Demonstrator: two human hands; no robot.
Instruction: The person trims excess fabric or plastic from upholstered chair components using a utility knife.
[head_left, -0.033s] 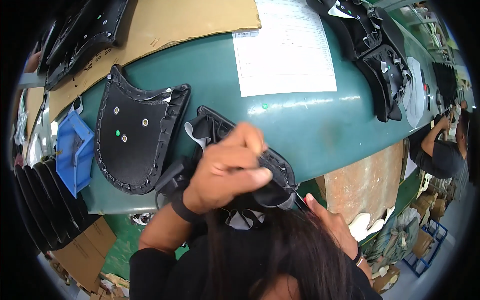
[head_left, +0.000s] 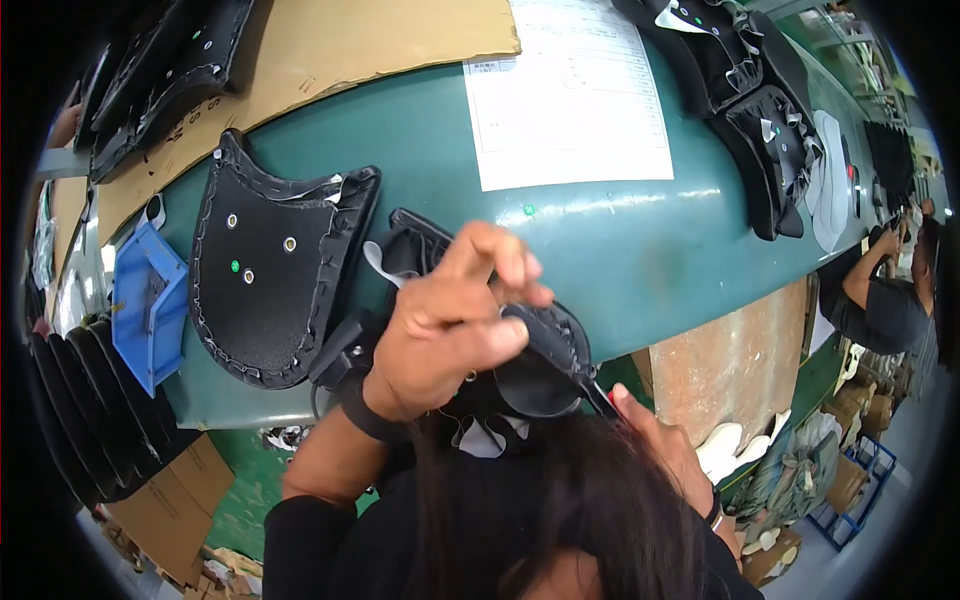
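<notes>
A black padded upholstery piece (head_left: 540, 385) with a gathered edge lies at the table's front edge, against my body, partly hidden by my left hand and hair. My left hand (head_left: 445, 330) is over it, with bent fingers apart from the thumb and nothing visible between them. At the piece's right corner, my right hand (head_left: 665, 445) grips a slim dark tool (head_left: 603, 400) with a bit of red; its kind is not clear. A light grey strap (head_left: 384, 264) loops up at the left. Further left lies a black upholstered panel (head_left: 265, 290), its folded cover fastened round the edge.
A blue plastic bin (head_left: 150, 305) stands at the table's left edge, above stacked black pads (head_left: 95, 410). Cardboard (head_left: 370, 40) and a paper sheet (head_left: 570, 110) lie at the back. More black padded pieces (head_left: 765, 150) are at far right. Another person (head_left: 890, 290) works beyond.
My left hand has shifted slightly up and left, and its fingers have parted from the thumb. The right hand stays at the piece's corner.
</notes>
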